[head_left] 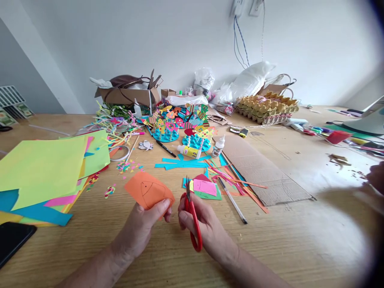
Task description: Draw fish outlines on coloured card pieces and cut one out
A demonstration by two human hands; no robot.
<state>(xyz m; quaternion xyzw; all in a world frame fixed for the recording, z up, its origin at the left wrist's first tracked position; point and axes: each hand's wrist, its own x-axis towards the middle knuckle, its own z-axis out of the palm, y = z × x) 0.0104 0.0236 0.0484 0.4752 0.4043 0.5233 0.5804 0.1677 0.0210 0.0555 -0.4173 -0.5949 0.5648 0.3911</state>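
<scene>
My left hand pinches the lower right corner of an orange piece of paper, which has a fish outline drawn on it in dark line. In my right hand is a pair of scissors with red handles, its blades pointing up and away from me and looking closed. The scissors are apart from the orange paper. Just beyond my right hand lie small pieces of paper: a pink piece with pen lines on top of a green one. A clear pen with a black tip rests to their right.
Coloured paper sheets and a black phone are at left. Paper fish stand on blue bases. Behind the blue strips are a glue tube and white bottle. Cardboard lies right; another person's hand is at the edge.
</scene>
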